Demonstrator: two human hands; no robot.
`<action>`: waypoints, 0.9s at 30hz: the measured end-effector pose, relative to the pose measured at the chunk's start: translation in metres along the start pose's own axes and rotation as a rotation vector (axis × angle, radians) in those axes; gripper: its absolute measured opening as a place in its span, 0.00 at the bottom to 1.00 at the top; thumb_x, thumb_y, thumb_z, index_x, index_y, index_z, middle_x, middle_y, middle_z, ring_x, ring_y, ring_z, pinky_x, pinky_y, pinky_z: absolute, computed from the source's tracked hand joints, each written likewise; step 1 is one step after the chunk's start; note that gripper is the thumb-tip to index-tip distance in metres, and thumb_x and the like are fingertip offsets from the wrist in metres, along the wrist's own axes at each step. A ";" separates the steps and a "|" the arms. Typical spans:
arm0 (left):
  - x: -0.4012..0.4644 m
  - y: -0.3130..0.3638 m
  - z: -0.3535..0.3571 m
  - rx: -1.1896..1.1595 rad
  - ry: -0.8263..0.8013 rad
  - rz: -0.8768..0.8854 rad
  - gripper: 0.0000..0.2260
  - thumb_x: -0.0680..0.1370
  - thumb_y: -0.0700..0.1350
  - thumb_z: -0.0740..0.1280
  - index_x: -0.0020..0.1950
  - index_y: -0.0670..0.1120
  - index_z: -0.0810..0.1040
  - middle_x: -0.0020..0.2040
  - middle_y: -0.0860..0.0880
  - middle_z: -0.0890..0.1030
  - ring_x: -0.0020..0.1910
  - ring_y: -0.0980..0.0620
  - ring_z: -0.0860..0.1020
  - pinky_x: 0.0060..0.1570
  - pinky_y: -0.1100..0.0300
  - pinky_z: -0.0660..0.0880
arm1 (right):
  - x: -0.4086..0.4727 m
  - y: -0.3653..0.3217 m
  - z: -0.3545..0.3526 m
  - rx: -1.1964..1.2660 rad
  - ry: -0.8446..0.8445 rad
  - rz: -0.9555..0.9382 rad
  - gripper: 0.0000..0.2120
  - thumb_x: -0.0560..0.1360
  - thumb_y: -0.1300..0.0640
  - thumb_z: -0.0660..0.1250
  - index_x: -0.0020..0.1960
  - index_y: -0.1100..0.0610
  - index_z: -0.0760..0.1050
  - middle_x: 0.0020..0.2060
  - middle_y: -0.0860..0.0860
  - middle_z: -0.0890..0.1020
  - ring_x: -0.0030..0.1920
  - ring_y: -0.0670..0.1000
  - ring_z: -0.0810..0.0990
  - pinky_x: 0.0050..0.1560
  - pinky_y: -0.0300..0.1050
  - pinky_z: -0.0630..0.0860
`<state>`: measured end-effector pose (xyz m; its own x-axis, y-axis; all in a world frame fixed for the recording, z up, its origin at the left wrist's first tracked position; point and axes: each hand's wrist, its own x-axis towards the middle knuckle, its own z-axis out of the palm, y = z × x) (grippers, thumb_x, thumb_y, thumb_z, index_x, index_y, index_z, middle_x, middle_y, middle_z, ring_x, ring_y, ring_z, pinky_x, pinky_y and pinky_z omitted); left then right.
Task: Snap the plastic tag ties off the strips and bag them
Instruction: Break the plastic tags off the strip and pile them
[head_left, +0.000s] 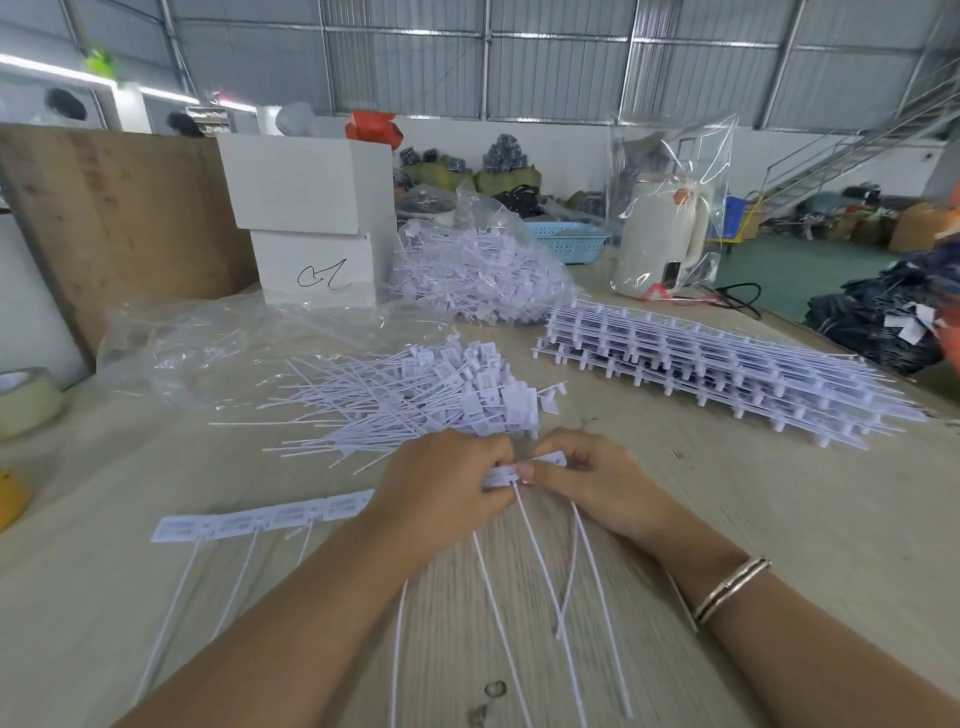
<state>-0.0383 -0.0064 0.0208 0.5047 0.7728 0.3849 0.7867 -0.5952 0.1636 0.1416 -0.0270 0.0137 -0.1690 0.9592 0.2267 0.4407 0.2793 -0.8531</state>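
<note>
White plastic runs across the whole counter, and going left to right I start with a roll of tape at the far-left edge. Next comes an empty clear bag lying flat, with two white boxes stacked behind it. Near me on the left lies the free end of the strip I am working, four tags visible side by side with their tails trailing toward me.

At centre my left hand pinches that strip while my right hand pinches the end tag tie, fingers of both curled tight at the joint; I judge this to be the snap itself. Just beyond my hands sits one loose pile of separated ties, too many to count. Farther off, one filled bag of ties leans by the boxes.

To the right waits one stack of untouched strips, several layers deep, and a bagged kettle stands behind it.

By my reckoning the job is roughly midway: one bag full, one pile unbagged, a thick stack left.
</note>
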 end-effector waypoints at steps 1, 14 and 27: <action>0.000 -0.001 0.001 0.011 0.001 0.015 0.09 0.74 0.59 0.63 0.45 0.55 0.74 0.37 0.52 0.78 0.38 0.52 0.76 0.34 0.59 0.66 | 0.000 0.000 0.000 -0.004 -0.006 -0.021 0.06 0.72 0.52 0.70 0.36 0.50 0.79 0.35 0.44 0.79 0.39 0.41 0.75 0.53 0.48 0.66; -0.001 -0.010 0.002 -0.336 -0.090 0.120 0.15 0.76 0.53 0.67 0.30 0.56 0.71 0.25 0.51 0.66 0.26 0.55 0.65 0.32 0.57 0.64 | 0.001 0.003 0.000 -0.043 -0.014 -0.161 0.03 0.74 0.59 0.68 0.44 0.55 0.80 0.40 0.48 0.79 0.43 0.43 0.76 0.49 0.37 0.69; -0.001 -0.011 0.003 -0.791 -0.186 0.033 0.07 0.76 0.52 0.67 0.40 0.56 0.83 0.35 0.54 0.83 0.36 0.58 0.82 0.39 0.69 0.75 | 0.003 0.004 -0.003 -0.035 0.001 -0.229 0.08 0.74 0.63 0.68 0.40 0.52 0.78 0.36 0.44 0.78 0.39 0.38 0.75 0.46 0.33 0.69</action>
<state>-0.0463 -0.0001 0.0157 0.6288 0.7348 0.2543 0.3219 -0.5437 0.7751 0.1456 -0.0231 0.0124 -0.2670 0.8706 0.4133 0.4215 0.4911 -0.7623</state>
